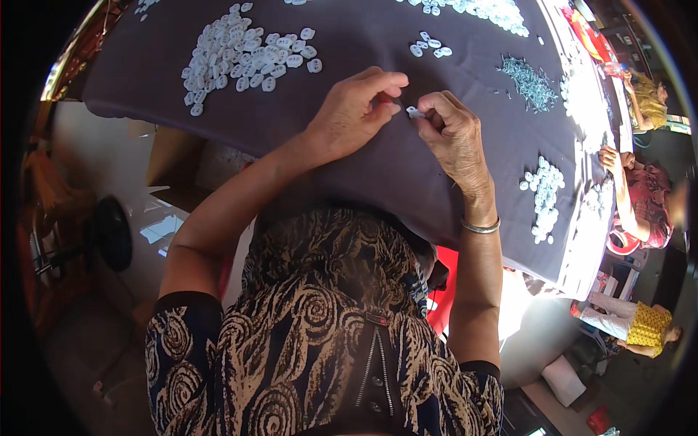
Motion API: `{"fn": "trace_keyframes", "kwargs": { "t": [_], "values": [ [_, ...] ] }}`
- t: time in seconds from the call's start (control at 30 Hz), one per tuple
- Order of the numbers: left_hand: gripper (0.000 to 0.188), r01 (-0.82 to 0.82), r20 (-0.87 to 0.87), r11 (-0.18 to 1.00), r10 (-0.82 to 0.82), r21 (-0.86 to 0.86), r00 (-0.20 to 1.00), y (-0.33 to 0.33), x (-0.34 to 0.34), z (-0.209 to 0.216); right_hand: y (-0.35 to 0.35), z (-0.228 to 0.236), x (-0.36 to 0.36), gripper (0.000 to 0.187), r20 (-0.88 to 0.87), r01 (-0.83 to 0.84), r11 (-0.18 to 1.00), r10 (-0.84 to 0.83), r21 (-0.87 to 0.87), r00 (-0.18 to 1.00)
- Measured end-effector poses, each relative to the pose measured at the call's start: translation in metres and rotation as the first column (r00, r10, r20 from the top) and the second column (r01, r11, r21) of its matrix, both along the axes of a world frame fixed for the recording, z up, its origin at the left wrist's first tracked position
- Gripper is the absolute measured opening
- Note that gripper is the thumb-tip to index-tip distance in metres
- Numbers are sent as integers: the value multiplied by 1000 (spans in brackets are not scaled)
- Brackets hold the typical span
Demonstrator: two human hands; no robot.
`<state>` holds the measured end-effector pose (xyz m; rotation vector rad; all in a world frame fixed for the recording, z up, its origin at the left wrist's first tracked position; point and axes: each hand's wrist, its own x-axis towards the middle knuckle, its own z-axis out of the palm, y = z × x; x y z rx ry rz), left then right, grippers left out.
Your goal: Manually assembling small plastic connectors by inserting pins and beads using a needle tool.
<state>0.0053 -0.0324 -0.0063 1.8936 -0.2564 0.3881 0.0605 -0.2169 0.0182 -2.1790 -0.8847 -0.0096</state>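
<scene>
Swirl-patterned top (291, 341) closest, left hand (352, 109) loosely curled — thumb parted from forefinger, right hand (458, 134) pinching a white piece (412, 111) — small, pale, partly hidden in the grip.

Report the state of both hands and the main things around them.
Left hand: open, nothing visibly held
Right hand: pinching a white piece
Left white pile: heaped, loose
Small white group: loose, scattered
Greyish pile: heaped, strays beside it
Bangle: worn on right wrist

Strong light (582, 145) bleaches the dark tablecloth (363, 36) rightward.
</scene>
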Motion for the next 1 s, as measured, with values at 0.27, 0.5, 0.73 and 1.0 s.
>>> {"fn": "trace_keyframes", "kwargs": {
  "t": [0.27,0.5,0.73,1.0],
  "values": [
    [35,122,-87,992,-124,-26,988,2,13,-4,3,-5,1,12,-258,-3,979,56,202,964],
    [34,7,-204,935,-85,-354,975,6,9,7,0,0,12,10,-234,4,992,27,127,972],
    [30,-15,-182,913,-65,-407,981,3,4,5,6,8,4,10,-124,101,973,-76,209,989],
    [29,28,-80,930,-62,-366,995,-5,0,6,11,4,-11,3,-307,67,947,34,313,951]
  ]
}}
